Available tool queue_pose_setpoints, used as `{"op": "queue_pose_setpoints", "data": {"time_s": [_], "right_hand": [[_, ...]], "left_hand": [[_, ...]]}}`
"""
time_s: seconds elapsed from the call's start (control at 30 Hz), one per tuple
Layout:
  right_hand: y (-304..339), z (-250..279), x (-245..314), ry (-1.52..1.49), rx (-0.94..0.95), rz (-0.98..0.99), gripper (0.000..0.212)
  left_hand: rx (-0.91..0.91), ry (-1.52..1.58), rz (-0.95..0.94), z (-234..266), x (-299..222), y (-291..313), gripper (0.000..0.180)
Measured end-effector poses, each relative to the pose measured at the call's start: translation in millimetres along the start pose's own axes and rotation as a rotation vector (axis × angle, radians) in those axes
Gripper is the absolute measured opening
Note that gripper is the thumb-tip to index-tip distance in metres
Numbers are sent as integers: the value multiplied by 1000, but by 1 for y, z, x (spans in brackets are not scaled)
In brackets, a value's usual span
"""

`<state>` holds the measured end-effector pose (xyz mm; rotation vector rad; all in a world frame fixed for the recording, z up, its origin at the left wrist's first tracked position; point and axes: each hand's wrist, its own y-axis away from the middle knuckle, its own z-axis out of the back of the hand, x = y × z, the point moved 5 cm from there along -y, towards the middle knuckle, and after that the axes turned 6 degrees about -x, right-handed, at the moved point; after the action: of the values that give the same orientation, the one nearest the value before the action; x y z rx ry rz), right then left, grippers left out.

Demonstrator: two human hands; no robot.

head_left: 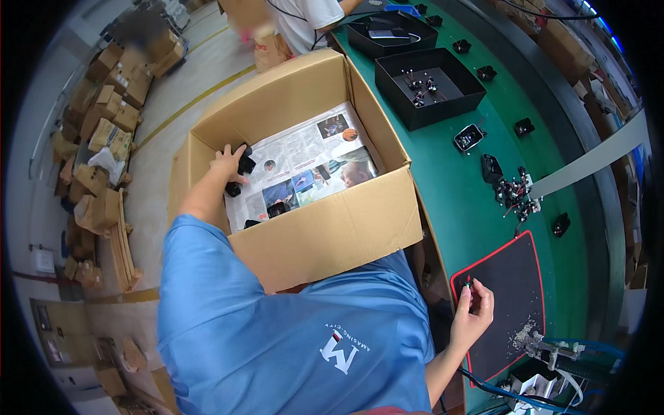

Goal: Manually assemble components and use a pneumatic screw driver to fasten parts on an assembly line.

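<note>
My left hand (pixel 225 164) reaches into a large cardboard box (pixel 325 225). Its fingers and thumb curve around a small black plastic housing (pixel 246 164) near the box's left wall. Another black piece (pixel 233 189) lies just below that hand, and a further one (pixel 278 209) rests closer to the front wall. Printed newspaper (pixel 304 162) lines the bottom of the box. Over the edge of a dark mat with a red border (pixel 508 290), my right hand (pixel 474 310) pinches a tiny red and green part (pixel 468 281) between thumb and fingertips.
On the green bench (pixel 449 207) stand black trays (pixel 429 90), one holding wired parts. Several black housings (pixel 523 126) and a wired cluster (pixel 515 194) lie beside them. A metal fixture with blue tubes (pixel 553 349) sits at lower right. Another person (pixel 304 24) is at the top.
</note>
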<state>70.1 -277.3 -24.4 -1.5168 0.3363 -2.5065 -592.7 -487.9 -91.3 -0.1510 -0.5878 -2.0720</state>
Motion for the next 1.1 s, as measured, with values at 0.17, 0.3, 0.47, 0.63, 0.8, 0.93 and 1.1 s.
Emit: {"op": "queue_pose_setpoints", "data": {"time_s": [0.17, 0.3, 0.47, 0.63, 0.8, 0.93, 1.1], "right_hand": [[-6, 0, -22, -79, -29, -73, 19], [-2, 0, -16, -102, -9, -34, 20], [-1, -5, -6, -71, -22, -2, 20], [6, -1, -5, -122, -59, -15, 20], [8, 2, -5, -90, -113, -21, 19], [4, -1, 2, -53, -45, 38, 22], [2, -6, -5, -71, -36, 68, 22]], "left_hand": [[-36, 246, 93, -40, 11, -37, 138], [-144, 413, 131, -66, 21, -61, 127], [-250, 555, 346, -74, 21, -35, 111], [-301, 476, 317, -69, 1, -13, 87], [-380, 511, 261, -62, -28, -18, 80], [-501, 555, 82, -84, -17, -45, 74], [-501, 570, 117, -70, -14, -39, 67]]}}
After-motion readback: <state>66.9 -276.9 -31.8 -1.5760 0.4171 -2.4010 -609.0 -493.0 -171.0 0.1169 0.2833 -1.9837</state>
